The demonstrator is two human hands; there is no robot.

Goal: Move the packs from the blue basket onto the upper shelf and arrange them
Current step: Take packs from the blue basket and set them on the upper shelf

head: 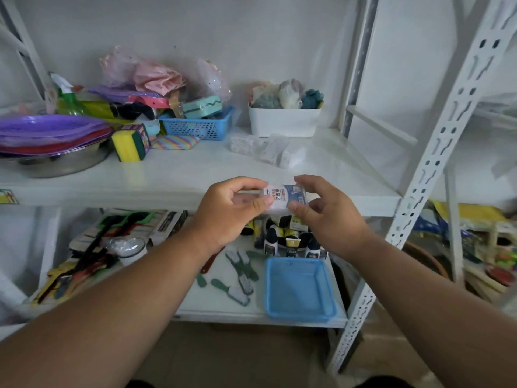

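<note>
Both hands, left hand [223,211] and right hand [330,214], pinch one floss-pick pack [282,198] at upper shelf [173,175] edge; thin fingertip hold, could slip toward the blue basket [300,289] below.

your left hand [229,211] and right hand [327,214] are raised side by side, forearms reaching forward, bare. both have fingers curled and thumbs pinched in toward each other, gripping from opposite ends.
</note>
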